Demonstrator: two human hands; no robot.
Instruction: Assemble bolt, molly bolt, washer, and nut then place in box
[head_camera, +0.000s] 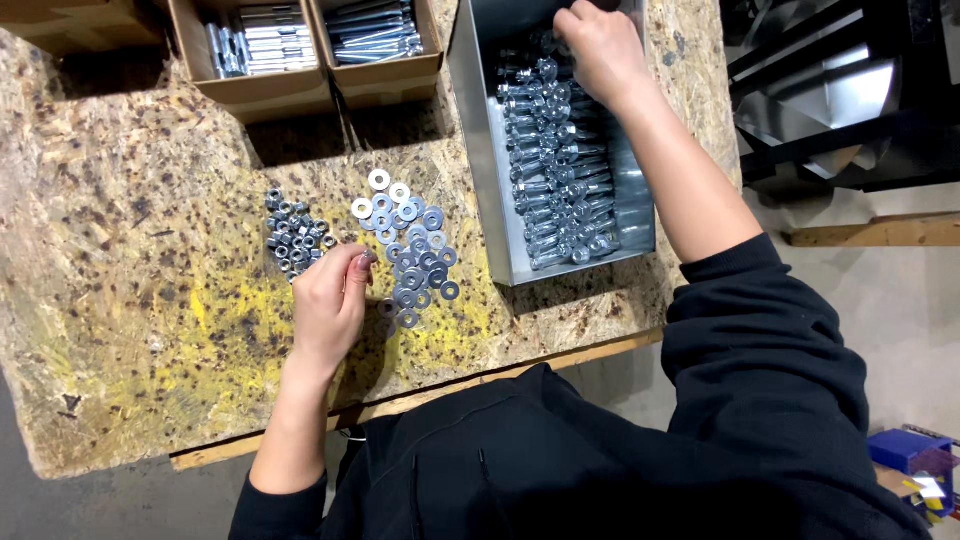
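My left hand rests on the chipboard bench between a small heap of nuts and a spread of flat washers. Its fingertips pinch together by the washers; whether a small part sits between them is too small to tell. My right hand reaches into the far end of a long grey metal tray. It is closed down among the rows of assembled silver bolts lying there.
Two open cardboard boxes of long silver bolts stand at the back of the bench. Dark metal parts lie on the floor to the right. A blue bin sits at the lower right.
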